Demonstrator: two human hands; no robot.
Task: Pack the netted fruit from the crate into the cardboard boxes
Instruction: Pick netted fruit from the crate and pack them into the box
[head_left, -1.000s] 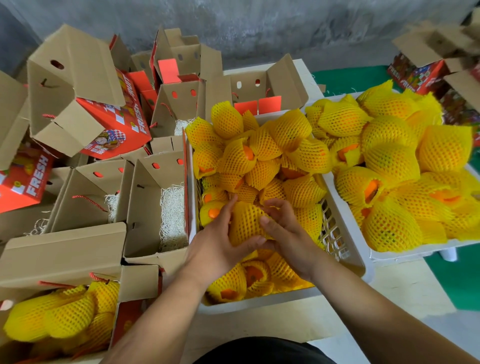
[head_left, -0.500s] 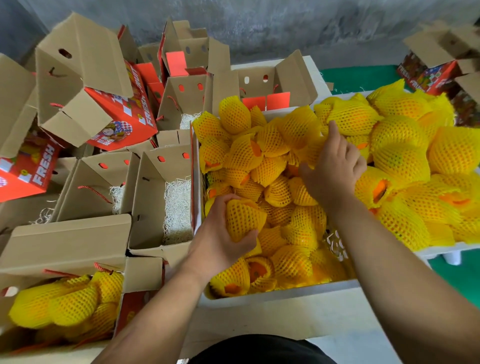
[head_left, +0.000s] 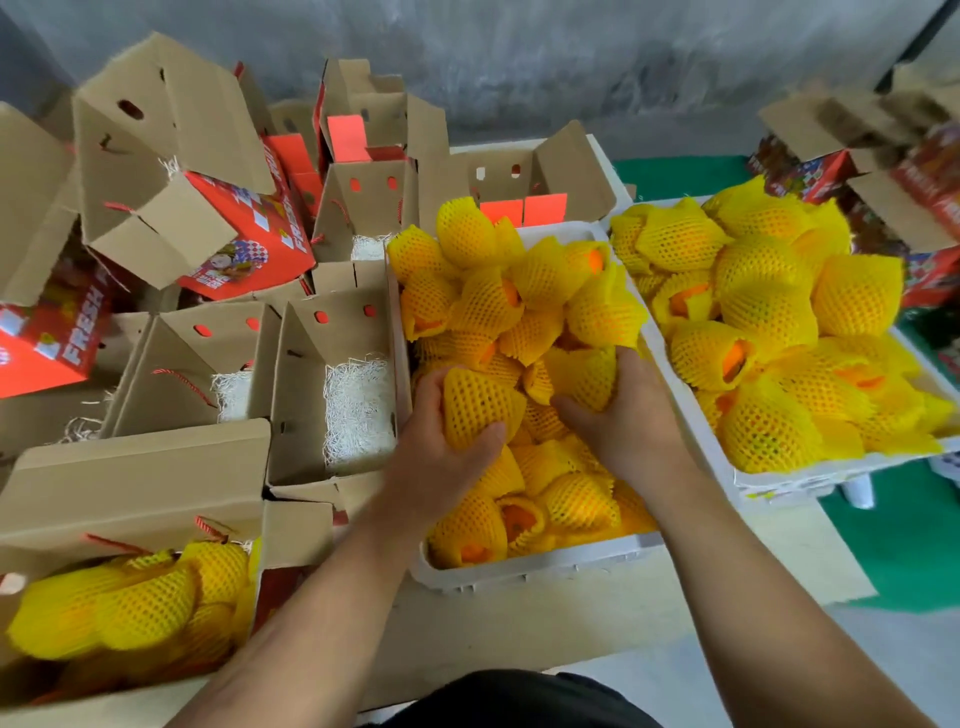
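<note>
Left hand (head_left: 441, 457) grips one netted fruit (head_left: 475, 405) over the crate (head_left: 535, 569); right hand (head_left: 618, 415) clasps another (head_left: 587, 376); filled box (head_left: 135, 478) left of crate; lined box (head_left: 332, 395) beside crate unfilled; crate remains heaped.

On my far left, the red face of a tipped cardboard box (head_left: 49, 340) reads "FRESH" in slanted white capitals, and a further letter beside it runs off into the fold, too cut off for me to read. Further back, a second tipped red box (head_left: 244, 244) carries white lettering up its right edge; it starts "FR", probably the same word, but the rest is too slanted to make out. Below that there's a cartoon picture with small print I can't read. Over at the far right, the red boxes (head_left: 930, 202) show white characters, blurred past reading. No numbers or other labels are legible anywhere.
</note>
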